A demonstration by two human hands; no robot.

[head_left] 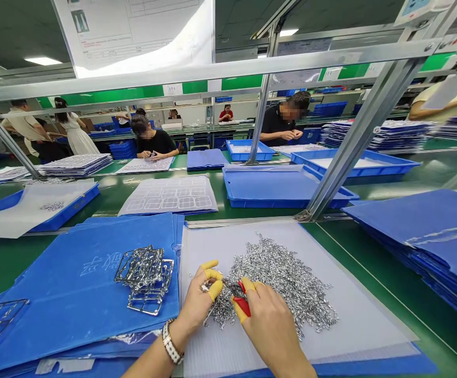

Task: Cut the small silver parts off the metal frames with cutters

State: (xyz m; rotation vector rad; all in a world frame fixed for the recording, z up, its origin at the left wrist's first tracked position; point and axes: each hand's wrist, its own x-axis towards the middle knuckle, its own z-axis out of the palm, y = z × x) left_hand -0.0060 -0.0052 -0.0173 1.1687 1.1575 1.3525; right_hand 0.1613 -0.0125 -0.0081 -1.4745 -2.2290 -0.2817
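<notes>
My right hand (271, 317), with yellow finger cots, is closed around red-handled nippers (242, 305), whose jaws point left. Opposite it, my left hand (197, 299) also wears yellow cots and a watch on the wrist. Its fingers pinch a shiny chrome sprue frame (208, 318), mostly hidden by the hand. The nippers' tips meet the frame near my left fingertips; whether they are cutting cannot be seen. Beneath both hands spreads a large pile of small silvery parts (287, 281) on a white sheet (354, 320). To the left, a stack of chrome sprue frames (145, 278) lies on blue sheets (74, 273).
Another sprue frame (0, 323) lies at far left. Blue trays (268, 184) and a stack of printed sheets (169, 194) stand behind. A slanted metal post (362, 136) rises at right beside stacked blue sheets (421, 220). Several people work across the bench.
</notes>
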